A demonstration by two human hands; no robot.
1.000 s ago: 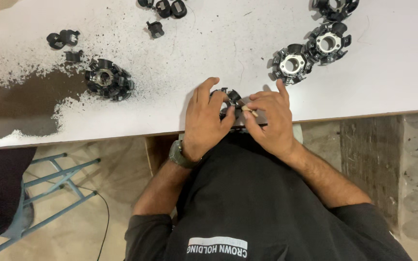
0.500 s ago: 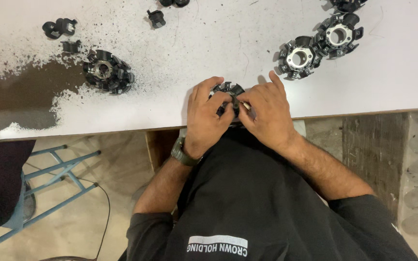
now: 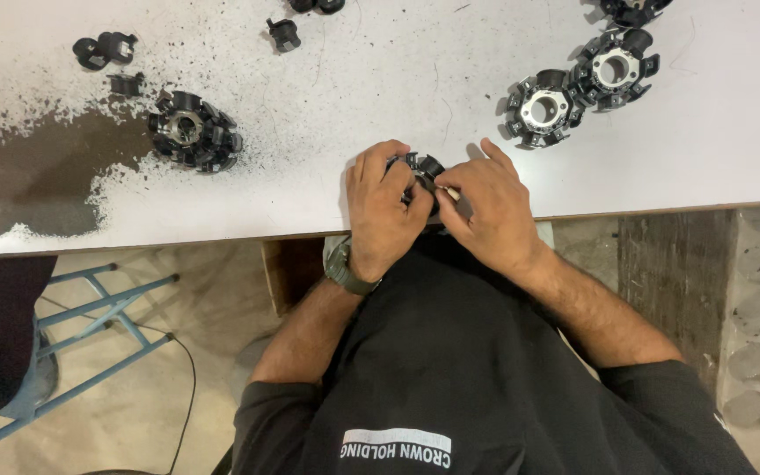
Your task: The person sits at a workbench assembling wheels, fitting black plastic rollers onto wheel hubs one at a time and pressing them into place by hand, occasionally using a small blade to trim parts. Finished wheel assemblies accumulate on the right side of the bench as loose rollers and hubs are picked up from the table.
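Gripping a black toothed ring part (image 3: 421, 167) from both sides, the left hand (image 3: 383, 211) and right hand (image 3: 490, 211) close around it at the white table's (image 3: 380, 114) near edge, steadying it; finished rings (image 3: 543, 107) wait farther back.

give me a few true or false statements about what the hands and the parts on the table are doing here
1. Both hands, the left hand and right hand, grip one black ring part. True.
2. The ring part is held above the floor, off the white table. False: it is at the table's near edge.
3. Two silver-centred ring parts lie to the right. True.
4. The left wrist is bare. False: it wears a watch.
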